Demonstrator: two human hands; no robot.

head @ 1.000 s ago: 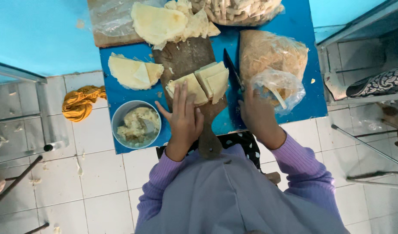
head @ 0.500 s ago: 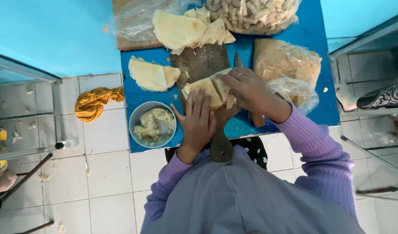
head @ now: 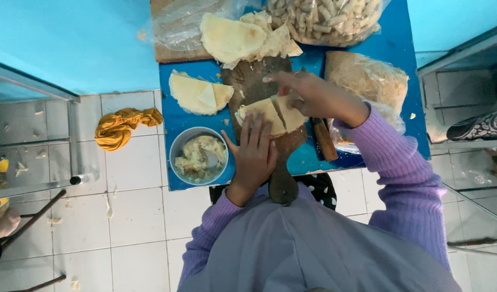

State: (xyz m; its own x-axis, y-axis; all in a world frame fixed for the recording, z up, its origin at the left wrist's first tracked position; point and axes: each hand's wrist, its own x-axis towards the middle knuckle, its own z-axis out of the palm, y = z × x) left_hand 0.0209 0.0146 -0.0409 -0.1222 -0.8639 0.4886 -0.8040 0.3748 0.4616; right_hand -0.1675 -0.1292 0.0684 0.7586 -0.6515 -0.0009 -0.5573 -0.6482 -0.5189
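— Where are we now?

— I see a white tiled floor and, in the middle, a low blue desk [head: 183, 173] against a turquoise wall. On the desk lies a dark wooden cutting board [head: 259, 86]; its long axis runs from the far edge of the desk to the near edge, and its handle points at the person.

— And the dough pieces?

— The cut flat dough [head: 270, 111] lies on the near half of the board, in pale wedges set side by side. The left hand [head: 255, 154] lies flat with the fingers spread, its fingertips on the near-left wedges; this grip is released, it only presses. The right hand [head: 308, 97] comes across from the right edge, and its grip is curled over the far-right wedges. I believe it pinches one wedge, but the fingers hide the contact, so I cannot tell for sure.

— Which hand is nearer to the pieces?

— Both touch them. The wedges lie ahead of the left hand, and under the right one.

— Anything else close by?

— A metal bowl of filling [head: 198, 157] at the near-left corner, folded flat dough rounds [head: 197, 94] behind it, a knife handle [head: 324, 139] just right of the board, and bags of food [head: 367, 75] along the right edge.
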